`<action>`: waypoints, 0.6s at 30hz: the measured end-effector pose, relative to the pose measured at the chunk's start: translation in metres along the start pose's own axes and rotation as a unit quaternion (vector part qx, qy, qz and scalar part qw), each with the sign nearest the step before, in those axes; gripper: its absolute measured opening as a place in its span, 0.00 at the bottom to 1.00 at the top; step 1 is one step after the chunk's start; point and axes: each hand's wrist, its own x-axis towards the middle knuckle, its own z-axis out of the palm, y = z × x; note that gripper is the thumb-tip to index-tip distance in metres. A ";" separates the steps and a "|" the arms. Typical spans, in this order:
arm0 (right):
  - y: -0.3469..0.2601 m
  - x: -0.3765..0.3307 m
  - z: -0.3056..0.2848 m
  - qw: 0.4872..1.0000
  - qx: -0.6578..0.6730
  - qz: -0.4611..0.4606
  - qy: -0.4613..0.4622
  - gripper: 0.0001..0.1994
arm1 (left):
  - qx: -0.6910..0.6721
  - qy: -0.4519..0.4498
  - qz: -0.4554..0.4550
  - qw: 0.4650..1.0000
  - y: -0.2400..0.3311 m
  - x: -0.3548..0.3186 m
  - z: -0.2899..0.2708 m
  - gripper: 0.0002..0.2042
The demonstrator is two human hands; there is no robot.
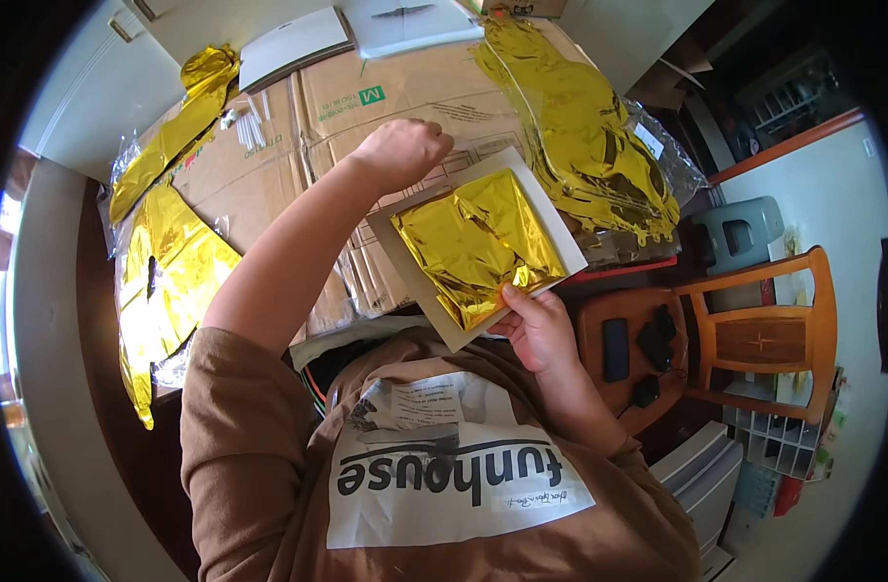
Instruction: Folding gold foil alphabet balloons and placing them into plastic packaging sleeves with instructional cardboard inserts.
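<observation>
While the right hand (pixel 539 328) is pinching the lower right edge of the folded gold foil (pixel 478 244) against the white card (pixel 417 281) beneath it, at centre frame, the left hand (pixel 402 152) is hovering clenched just above the card's upper left corner. The foil's long axis is running from upper right to lower left, so the right hand is nearer.
</observation>
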 end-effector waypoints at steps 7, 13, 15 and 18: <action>0.002 0.000 -0.001 1.000 -0.022 0.010 0.010 0.12 | -0.073 -0.099 -0.056 0.991 0.016 -0.006 -0.027 0.05; 0.004 -0.011 -0.002 0.999 -0.037 0.035 0.007 0.13 | -0.097 -0.122 -0.132 0.979 0.042 -0.021 -0.054 0.10; 0.003 -0.016 0.000 0.999 -0.037 0.011 0.014 0.13 | -0.103 -0.124 -0.161 0.974 0.040 -0.024 -0.048 0.09; 0.010 -0.026 0.011 0.998 -0.050 -0.022 0.029 0.13 | -0.102 -0.138 -0.172 0.970 0.040 -0.025 -0.042 0.09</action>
